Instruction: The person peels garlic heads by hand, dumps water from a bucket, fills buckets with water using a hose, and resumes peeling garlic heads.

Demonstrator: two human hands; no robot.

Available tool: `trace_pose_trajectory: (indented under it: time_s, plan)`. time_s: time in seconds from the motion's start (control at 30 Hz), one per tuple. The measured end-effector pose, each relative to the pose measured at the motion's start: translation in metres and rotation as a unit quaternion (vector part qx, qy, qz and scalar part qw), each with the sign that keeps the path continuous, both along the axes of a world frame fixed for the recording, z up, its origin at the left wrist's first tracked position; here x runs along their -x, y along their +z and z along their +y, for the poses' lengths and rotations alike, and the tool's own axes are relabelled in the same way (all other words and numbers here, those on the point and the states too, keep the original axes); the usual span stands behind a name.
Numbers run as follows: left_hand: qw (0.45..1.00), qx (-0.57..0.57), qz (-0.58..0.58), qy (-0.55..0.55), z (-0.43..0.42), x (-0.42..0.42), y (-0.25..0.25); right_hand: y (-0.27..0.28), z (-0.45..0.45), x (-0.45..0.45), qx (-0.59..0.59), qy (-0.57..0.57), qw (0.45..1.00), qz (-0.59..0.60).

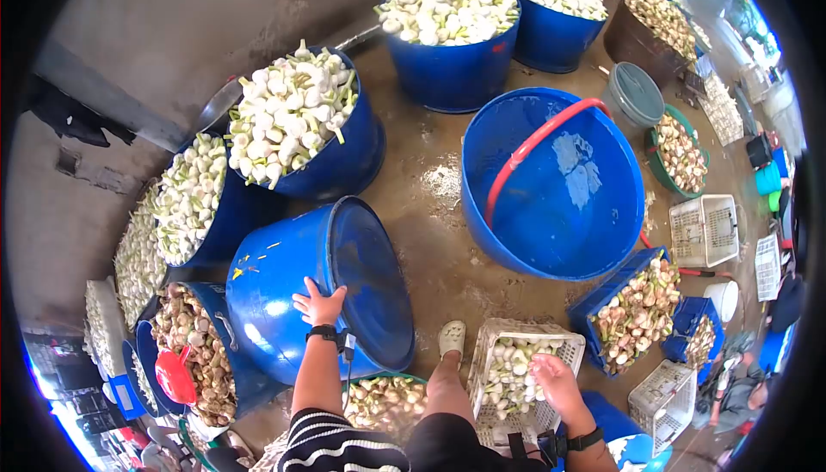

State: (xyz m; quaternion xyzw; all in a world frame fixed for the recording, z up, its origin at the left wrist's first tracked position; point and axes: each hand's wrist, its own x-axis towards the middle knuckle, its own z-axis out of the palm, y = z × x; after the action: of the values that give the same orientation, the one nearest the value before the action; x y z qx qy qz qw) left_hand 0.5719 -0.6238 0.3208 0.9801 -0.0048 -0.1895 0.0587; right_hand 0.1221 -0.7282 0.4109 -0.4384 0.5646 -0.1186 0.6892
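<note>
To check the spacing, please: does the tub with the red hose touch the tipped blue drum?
Apart. The head view shows bare wet floor between the tub and the drum.

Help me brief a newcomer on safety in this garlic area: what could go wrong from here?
The blue drum under the left hand looks tipped over, so it might roll or shift if pushed. The floor looks wet, and the clog stands on it close by, so a slip seems possible. Garlic is heaped above the rim of its tub; a knock could send bulbs down.
</note>
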Motion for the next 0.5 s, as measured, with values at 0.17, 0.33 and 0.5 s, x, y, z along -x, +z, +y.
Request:
trace_pose_trajectory:
  time_s: [0.17, 0.33, 0.5]
  plan:
    - [0.991, -0.013, 0.01, -0.134, -0.012, 0.003, -0.004, 0.008, -0.016, -0.042, -0.001, 0.077, 0.996, 0.049]
    - [0.982, -0.036, -0.006, -0.185, 0.01, 0.034, 0.0, 0.007, -0.054, -0.121, 0.115, 0.172, 0.976, 0.064]
    - [0.97, -0.047, -0.014, -0.24, 0.042, 0.11, 0.015, 0.038, -0.058, -0.272, 0.252, 0.354, 0.901, -0.008]
